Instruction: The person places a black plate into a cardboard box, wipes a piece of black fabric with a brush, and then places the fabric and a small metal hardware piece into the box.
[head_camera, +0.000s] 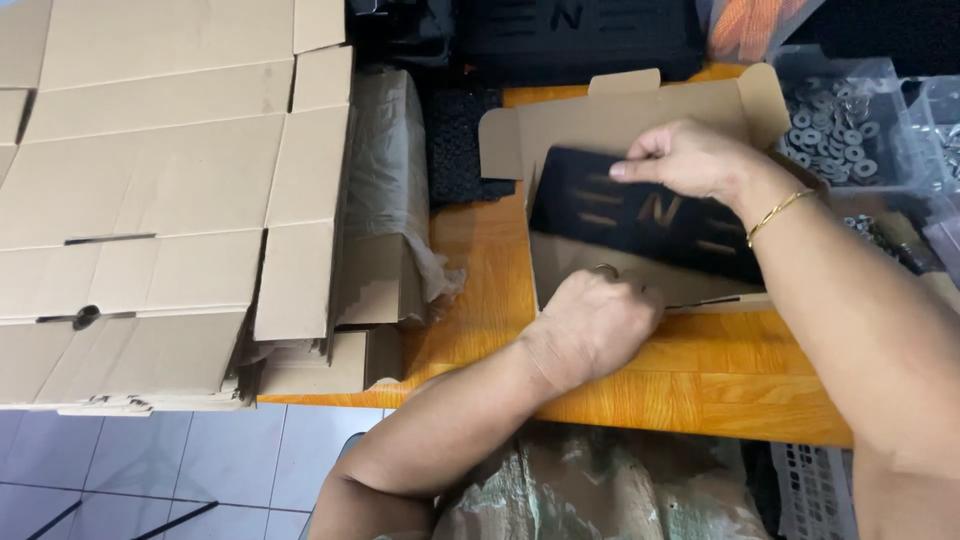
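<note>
Centre right of the frame, the black slotted plate (640, 215) lies half inside the open cardboard box (640, 115), the right hand (690, 158) pinching its upper edge with narrowed fingers while the left hand (595, 325) is curled in a fist on the box's near wall. At the upper right, a clear plastic bin (838, 125) holds metal washers. All of it rests on an orange wooden table (690, 375), flat cardboard boxes (150, 200) stacked at the left, pale floor tiles (150, 470) below.
</note>
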